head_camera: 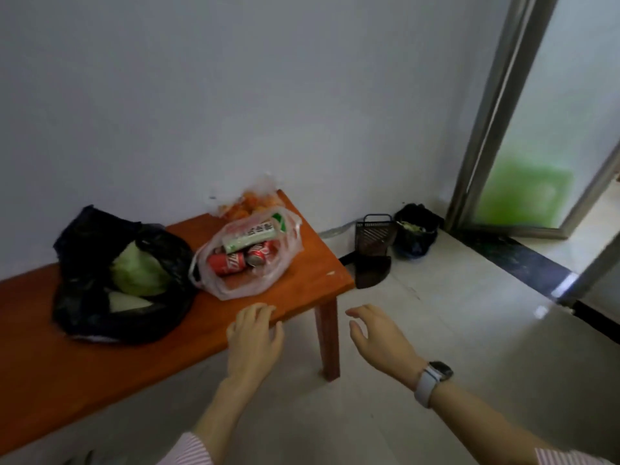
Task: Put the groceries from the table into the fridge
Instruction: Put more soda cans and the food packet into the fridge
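Observation:
An orange wooden table (302, 290) stands against the white wall. On it lies a black plastic bag (87, 310) holding a green cabbage (139, 273). To its right sits a clear plastic bag (248, 283) with red soda cans (231, 261) and a white and green packet (253, 234). Behind it, at the wall, is a bag of orange fruit (250, 204). My left hand (255, 337) hovers over the table's front edge, fingers relaxed, holding nothing. My right hand (379, 337), with a watch on the wrist, is open beyond the table's corner, over the floor.
A black dustpan (372, 253) and a dark bin (416, 233) with scraps stand in the corner on the pale tiled floor. A metal-framed frosted glass door (550, 135) is at the right, above a dark threshold strip (523, 260).

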`<action>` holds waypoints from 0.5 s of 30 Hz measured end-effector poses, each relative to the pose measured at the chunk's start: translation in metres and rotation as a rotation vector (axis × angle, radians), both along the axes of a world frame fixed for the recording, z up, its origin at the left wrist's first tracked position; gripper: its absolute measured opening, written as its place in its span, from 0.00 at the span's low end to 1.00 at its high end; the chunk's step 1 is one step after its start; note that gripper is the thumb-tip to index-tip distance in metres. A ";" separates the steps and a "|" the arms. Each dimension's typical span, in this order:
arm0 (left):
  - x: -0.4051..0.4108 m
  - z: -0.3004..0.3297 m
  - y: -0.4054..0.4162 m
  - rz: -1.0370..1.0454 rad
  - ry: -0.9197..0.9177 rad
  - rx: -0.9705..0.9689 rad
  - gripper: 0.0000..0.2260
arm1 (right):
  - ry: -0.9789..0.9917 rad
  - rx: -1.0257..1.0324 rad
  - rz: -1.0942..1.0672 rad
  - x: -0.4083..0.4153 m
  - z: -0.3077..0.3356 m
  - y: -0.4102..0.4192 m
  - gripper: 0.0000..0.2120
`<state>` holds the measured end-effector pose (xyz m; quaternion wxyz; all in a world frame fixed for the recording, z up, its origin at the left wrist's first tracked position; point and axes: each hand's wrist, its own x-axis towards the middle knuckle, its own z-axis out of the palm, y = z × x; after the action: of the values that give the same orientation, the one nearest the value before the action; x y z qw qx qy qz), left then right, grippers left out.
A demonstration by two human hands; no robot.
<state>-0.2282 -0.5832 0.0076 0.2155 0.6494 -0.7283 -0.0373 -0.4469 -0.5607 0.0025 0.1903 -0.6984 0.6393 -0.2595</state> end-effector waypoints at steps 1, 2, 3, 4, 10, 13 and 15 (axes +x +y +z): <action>0.021 -0.001 -0.017 0.037 0.008 0.015 0.11 | -0.021 -0.018 0.031 0.020 0.002 -0.021 0.13; 0.039 -0.001 -0.033 0.063 0.006 0.021 0.11 | -0.039 -0.033 0.061 0.037 0.004 -0.040 0.13; 0.056 -0.001 -0.047 0.082 -0.002 0.030 0.11 | -0.041 -0.050 0.085 0.053 0.007 -0.058 0.14; 0.070 -0.002 -0.061 0.091 -0.013 0.037 0.12 | -0.031 -0.063 0.101 0.066 0.008 -0.076 0.16; 0.114 0.001 -0.153 0.115 -0.015 -0.005 0.15 | 0.122 -0.209 0.215 0.111 0.015 -0.186 0.18; 0.118 0.000 -0.197 0.088 -0.022 -0.027 0.15 | 0.230 -0.275 0.326 0.122 0.015 -0.244 0.18; 0.122 -0.006 -0.229 0.070 -0.027 -0.010 0.13 | 0.326 -0.298 0.406 0.128 0.011 -0.284 0.19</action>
<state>-0.1064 -0.8117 0.0012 0.2101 0.6738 -0.7082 -0.0176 -0.3194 -0.8451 0.0135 0.0286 -0.8646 0.4635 -0.1916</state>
